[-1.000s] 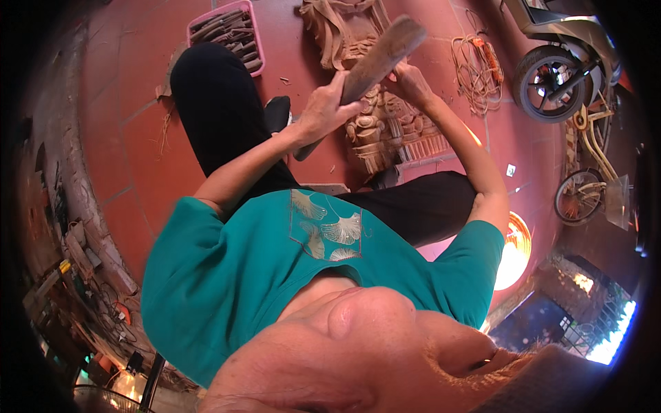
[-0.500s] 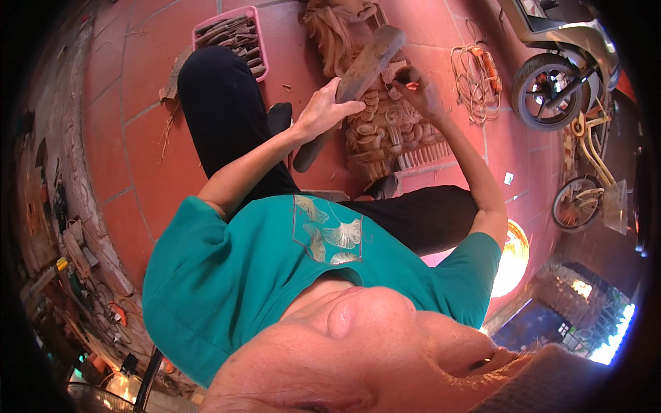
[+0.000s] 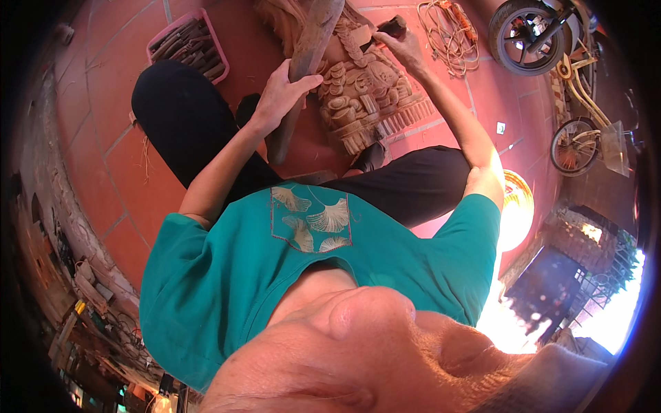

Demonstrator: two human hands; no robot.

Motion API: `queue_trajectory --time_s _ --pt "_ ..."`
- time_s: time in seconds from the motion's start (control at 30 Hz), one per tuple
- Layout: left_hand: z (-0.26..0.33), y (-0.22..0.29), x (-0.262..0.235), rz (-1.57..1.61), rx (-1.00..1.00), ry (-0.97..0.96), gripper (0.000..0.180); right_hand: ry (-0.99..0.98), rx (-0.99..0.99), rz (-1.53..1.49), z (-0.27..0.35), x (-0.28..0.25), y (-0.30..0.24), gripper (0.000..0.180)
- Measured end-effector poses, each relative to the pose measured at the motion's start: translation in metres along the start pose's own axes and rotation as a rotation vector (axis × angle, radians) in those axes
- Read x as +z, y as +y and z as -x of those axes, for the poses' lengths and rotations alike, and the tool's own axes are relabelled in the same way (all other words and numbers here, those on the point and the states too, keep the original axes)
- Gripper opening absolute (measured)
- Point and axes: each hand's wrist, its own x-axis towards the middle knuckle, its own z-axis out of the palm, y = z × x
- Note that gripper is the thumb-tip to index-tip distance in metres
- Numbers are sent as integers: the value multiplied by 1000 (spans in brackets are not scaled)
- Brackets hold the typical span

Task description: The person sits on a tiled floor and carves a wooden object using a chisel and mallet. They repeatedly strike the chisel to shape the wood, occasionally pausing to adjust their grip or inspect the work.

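Observation:
A long, worn grey-brown wooden bat (image 3: 313, 41) slants across the space before me. My left hand (image 3: 281, 98) is closed around its middle, thumb stretched out to the right. Beneath and beyond lies a brown carved wooden panel (image 3: 358, 93) with raised scrolls and a toothed edge, resting on the floor. Over its far right part, my right hand (image 3: 403, 49) is closed on a small dark object (image 3: 393, 27) whose kind I cannot make out. A pale flat patch (image 3: 359, 38) shows beside those fingers; whether it belongs to the panel is unclear.
A pink basket (image 3: 222, 55) full of chisel-like sticks stands at the far left on red floor tiles (image 3: 103, 138). To the right lie a coiled orange cord (image 3: 451, 41), a motorbike wheel (image 3: 527, 34) and a small bicycle (image 3: 577, 146). A bright round lamp (image 3: 516, 210) glows nearby.
The whole view has shifted, so the panel, basket and cord sit higher and mostly further left. The bat stands more upright in my left hand. My right hand keeps its grip near the panel.

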Motion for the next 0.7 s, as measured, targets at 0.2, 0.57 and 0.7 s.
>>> queue_trajectory --time_s 0.2,0.57,0.7 --pt "1 3 1 -1 -9 -5 49 10 4 16 -5 -7 24 30" --pt "1 5 2 -20 17 -6 46 -25 82 -141 -5 -12 27 33" --pt "2 7 3 -28 16 -14 47 -9 145 -155 -6 -13 28 30"
